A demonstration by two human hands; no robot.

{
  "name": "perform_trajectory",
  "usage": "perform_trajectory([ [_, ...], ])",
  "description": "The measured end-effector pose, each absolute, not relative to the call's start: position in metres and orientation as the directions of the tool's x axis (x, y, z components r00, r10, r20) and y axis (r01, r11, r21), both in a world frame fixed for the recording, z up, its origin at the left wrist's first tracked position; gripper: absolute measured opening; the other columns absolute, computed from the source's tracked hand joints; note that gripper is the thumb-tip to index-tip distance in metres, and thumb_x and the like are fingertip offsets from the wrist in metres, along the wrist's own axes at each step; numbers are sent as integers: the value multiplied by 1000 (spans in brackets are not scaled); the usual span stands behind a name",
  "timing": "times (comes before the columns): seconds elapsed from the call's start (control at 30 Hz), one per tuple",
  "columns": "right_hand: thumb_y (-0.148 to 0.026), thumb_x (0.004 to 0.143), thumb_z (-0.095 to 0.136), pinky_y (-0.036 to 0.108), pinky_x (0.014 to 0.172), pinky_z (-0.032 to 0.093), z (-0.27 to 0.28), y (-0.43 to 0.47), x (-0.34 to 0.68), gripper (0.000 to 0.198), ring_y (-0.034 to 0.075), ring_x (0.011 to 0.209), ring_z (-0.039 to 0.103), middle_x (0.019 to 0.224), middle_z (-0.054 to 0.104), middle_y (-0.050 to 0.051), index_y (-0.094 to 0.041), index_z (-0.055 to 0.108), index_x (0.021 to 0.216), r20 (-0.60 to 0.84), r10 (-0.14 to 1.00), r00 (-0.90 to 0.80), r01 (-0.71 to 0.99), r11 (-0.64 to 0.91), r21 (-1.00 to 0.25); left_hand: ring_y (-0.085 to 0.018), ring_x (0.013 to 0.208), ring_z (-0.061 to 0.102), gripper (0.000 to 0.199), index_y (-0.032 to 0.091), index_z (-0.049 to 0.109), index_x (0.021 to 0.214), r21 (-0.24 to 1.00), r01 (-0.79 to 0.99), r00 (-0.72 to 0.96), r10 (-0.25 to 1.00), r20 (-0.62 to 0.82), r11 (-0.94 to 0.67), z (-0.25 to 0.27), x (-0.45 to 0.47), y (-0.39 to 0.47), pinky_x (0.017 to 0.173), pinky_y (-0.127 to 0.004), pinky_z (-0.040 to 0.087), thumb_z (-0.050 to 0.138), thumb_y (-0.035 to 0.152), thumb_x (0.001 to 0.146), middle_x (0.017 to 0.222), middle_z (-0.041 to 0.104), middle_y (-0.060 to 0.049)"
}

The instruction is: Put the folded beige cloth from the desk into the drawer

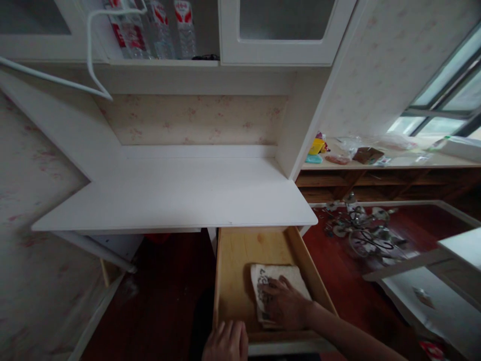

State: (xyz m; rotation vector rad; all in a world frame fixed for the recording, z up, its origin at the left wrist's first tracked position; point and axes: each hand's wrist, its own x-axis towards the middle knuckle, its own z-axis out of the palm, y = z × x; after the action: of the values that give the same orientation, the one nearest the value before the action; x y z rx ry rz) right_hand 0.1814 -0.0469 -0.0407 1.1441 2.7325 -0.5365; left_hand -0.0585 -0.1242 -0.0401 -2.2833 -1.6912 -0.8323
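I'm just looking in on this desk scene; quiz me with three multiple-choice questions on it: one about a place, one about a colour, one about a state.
1. Where does the folded cloth lie?
A. on the white desktop
B. inside the wooden drawer
C. on the red floor

2. What colour is the desktop?
A. white
B. black
C. green

3. In what state is the drawer?
A. shut
B. taken out and laid on the floor
C. pulled open

Answers:
1 B, the cloth rests on the drawer's bottom under the right hand.
2 A, the surface above the drawer is plain white.
3 C, its inside shows, and the left hand is at its front edge.
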Motion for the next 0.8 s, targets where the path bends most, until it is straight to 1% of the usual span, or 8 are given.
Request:
perform_trajectory([
  [0.07,-40,82,52,60,99,24,-37,-41,170,20,35,129,30,139,45,-4,-32,68,91,-233,595,-769,638,701,-317,-13,60,55,24,24,57,67,178,927,194,827,527,-331,-38,-58,-125,60,-28,36,43,19,86,59,58,2],
  [0.2,-30,79,53,44,102,31,-27,-30,151,28,25,121,43,136,50,-4,-31,67,103,-214,493,-843,533,718,-447,-13,60,54,25,24,56,67,187,929,185,837,514,-320,-35,-57,-125,61,-28,36,42,18,87,59,58,2],
  [0.27,-24,77,52,37,103,32,-23,-23,148,39,22,122,45,140,46,-1,-28,63,115,-198,525,-828,548,680,-488,-12,58,53,26,23,55,65,193,926,191,842,504,-326,-35,-57,-124,60,-28,35,42,18,87,58,57,2],
  [0.33,-18,75,49,34,106,30,-21,-16,150,49,21,126,42,143,42,2,-25,58,124,-197,621,-759,625,609,-488,-12,58,53,25,23,55,66,198,922,198,844,499,-334,-37,-58,-124,59,-28,34,43,19,87,58,56,1],
  [0.4,-17,73,49,37,108,26,-21,-11,158,56,23,131,36,145,38,5,-24,54,129,-237,714,-659,724,517,-457,-13,60,54,23,24,56,68,201,922,194,843,501,-331,-39,-59,-125,60,-28,34,43,19,87,59,58,1],
  [0.47,-23,71,56,42,110,23,-23,-9,168,62,27,134,29,148,31,7,-26,50,133,-310,744,-592,785,444,-432,-13,62,55,21,24,56,69,205,927,178,847,501,-315,-40,-59,-125,62,-28,35,44,19,86,61,59,1],
  [0.63,-34,64,66,59,107,14,-26,-16,191,78,34,139,10,154,16,5,-37,40,137,-472,667,-576,814,416,-406,-14,61,54,21,24,55,68,220,926,165,854,493,-306,-37,-57,-125,61,-29,34,44,18,86,61,58,1],
  [0.8,-33,67,66,65,101,19,-31,-25,192,74,40,136,16,153,18,5,-39,40,137,-485,653,-582,813,470,-342,-14,59,52,23,23,52,65,216,927,162,848,504,-306,-32,-56,-124,61,-30,32,44,18,86,58,55,2],
])
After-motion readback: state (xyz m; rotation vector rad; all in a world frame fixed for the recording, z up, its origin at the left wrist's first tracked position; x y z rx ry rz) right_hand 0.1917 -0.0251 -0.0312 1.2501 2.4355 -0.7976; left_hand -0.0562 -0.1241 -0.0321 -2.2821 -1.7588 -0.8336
